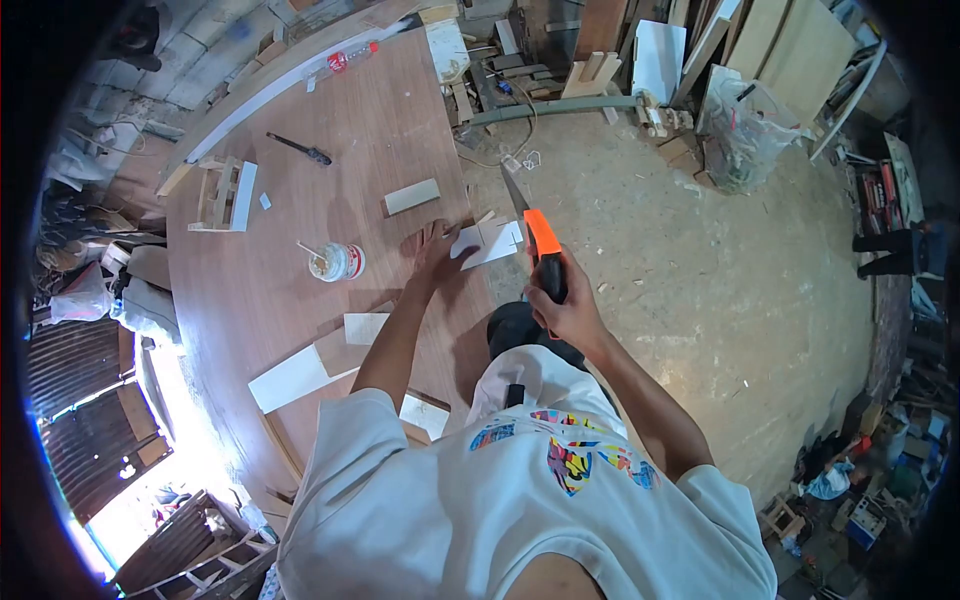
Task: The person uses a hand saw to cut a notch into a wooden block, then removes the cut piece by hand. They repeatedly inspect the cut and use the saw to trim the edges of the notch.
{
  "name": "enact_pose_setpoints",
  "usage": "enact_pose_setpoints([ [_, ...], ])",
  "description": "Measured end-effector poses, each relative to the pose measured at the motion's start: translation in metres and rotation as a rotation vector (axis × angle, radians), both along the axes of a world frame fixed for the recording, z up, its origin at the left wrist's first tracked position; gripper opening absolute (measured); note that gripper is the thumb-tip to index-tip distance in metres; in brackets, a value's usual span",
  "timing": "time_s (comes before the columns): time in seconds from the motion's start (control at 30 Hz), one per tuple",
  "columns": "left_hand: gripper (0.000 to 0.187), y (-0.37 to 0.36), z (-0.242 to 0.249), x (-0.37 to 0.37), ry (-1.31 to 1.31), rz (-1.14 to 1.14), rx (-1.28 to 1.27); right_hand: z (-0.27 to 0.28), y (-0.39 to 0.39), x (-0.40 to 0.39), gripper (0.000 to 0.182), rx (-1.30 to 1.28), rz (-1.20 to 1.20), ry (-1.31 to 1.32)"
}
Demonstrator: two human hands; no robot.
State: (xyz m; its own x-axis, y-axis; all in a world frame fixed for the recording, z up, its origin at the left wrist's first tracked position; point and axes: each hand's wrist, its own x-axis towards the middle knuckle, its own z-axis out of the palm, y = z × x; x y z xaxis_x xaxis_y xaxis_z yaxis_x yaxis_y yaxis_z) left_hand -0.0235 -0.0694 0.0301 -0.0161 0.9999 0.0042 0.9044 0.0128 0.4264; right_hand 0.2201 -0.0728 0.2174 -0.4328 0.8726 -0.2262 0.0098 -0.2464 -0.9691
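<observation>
In my right hand (570, 305) is a handsaw (541, 232) with an orange and black handle, its blade slanting up and away to the left. The fingers are wrapped round the grip. My left hand (436, 257) lies with fingers spread at the table's right edge, against a small white board (488, 244). Dark lines or cuts show on that board, and its right end juts past the edge. The saw blade is beside the board, apart from it. Just beyond my left hand lies a pale wooden block (411, 197).
On the brown table (370, 130) are an open jar (345, 262) with a stick in it, a dark slim tool (300, 149), a small wooden frame (225, 195), a bottle (352, 57) and white board pieces (290, 378). A plastic bag (745, 130) and scrap wood stand beyond the floor.
</observation>
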Motion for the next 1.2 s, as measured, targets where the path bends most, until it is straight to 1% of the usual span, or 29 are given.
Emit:
enact_pose_setpoints([
  [0.03,0.055,0.001,-0.005,0.002,0.001,-0.005,-0.002,0.013,0.000,-0.003,0.036,-0.002,-0.005,0.001],
  [0.1,0.028,0.006,-0.016,0.006,-0.044,0.059,0.231,0.036,0.000,-0.010,0.033,-0.283,-0.002,-0.001],
  [0.13,0.028,0.009,-0.032,0.008,-0.046,0.049,0.226,0.030,-0.002,-0.012,0.033,-0.287,-0.013,0.000],
  [0.17,0.022,0.011,-0.046,0.011,-0.078,0.149,0.288,0.022,-0.005,-0.013,0.031,-0.213,-0.010,-0.049],
  [0.2,0.017,0.015,-0.044,0.016,-0.111,0.249,0.347,0.019,-0.007,-0.014,0.029,-0.140,-0.007,-0.098],
  [0.23,0.017,0.017,-0.041,0.020,-0.111,0.245,0.344,0.017,-0.009,-0.015,0.029,-0.143,-0.012,-0.098],
  [0.3,0.021,0.017,-0.039,0.025,-0.051,0.238,0.212,0.019,-0.013,-0.017,0.025,-0.061,-0.016,-0.036],
  [0.33,0.021,0.020,-0.040,0.025,-0.053,0.236,0.209,0.022,-0.013,-0.017,0.025,-0.064,-0.018,-0.038],
  [0.4,0.018,0.023,-0.041,0.023,0.006,0.189,0.319,0.033,-0.016,-0.016,0.023,-0.152,-0.009,-0.039],
  [0.43,0.018,0.023,-0.041,0.022,0.008,0.189,0.318,0.037,-0.017,-0.016,0.023,-0.154,-0.009,-0.038],
  [0.5,0.017,0.027,-0.038,0.019,-0.096,0.094,0.328,0.044,-0.018,-0.016,0.022,-0.217,0.018,-0.051],
  [0.53,0.017,0.029,-0.035,0.018,-0.095,0.088,0.328,0.046,-0.020,-0.018,0.022,-0.216,0.012,-0.049],
  [0.6,0.015,0.028,-0.034,0.022,-0.094,0.133,0.336,0.049,-0.023,-0.022,0.022,-0.181,0.018,-0.046],
  [0.73,0.013,0.026,-0.041,0.021,-0.039,0.150,0.301,0.061,-0.019,-0.029,0.023,-0.213,0.012,-0.049],
  [0.83,0.013,0.024,-0.039,0.022,-0.027,0.161,0.342,0.065,-0.017,-0.032,0.024,-0.222,0.036,-0.024],
  [0.9,0.013,0.024,-0.034,0.022,-0.001,0.168,0.310,0.069,-0.016,-0.037,0.022,-0.110,0.013,-0.045],
  [0.93,0.013,0.025,-0.033,0.022,-0.001,0.163,0.307,0.077,-0.013,-0.038,0.022,-0.113,0.008,-0.044],
  [1.0,0.013,0.024,-0.032,0.023,-0.063,0.184,0.302,0.099,-0.001,-0.040,0.021,-0.265,0.067,-0.079],
  [1.1,0.012,0.024,-0.043,0.023,-0.112,0.207,0.311,0.110,0.017,-0.048,0.021,-0.284,0.065,-0.005],
  [1.13,0.012,0.021,-0.067,0.019,-0.111,0.205,0.305,0.106,0.024,-0.053,0.021,-0.290,0.063,-0.004],
  [1.17,0.011,0.016,-0.107,0.014,-0.391,0.285,0.221,0.102,0.032,-0.058,0.020,-0.323,0.075,-0.022],
  [1.2,0.011,0.011,-0.128,0.011,-0.670,0.363,0.131,0.097,0.042,-0.063,0.019,-0.355,0.088,-0.041],
])
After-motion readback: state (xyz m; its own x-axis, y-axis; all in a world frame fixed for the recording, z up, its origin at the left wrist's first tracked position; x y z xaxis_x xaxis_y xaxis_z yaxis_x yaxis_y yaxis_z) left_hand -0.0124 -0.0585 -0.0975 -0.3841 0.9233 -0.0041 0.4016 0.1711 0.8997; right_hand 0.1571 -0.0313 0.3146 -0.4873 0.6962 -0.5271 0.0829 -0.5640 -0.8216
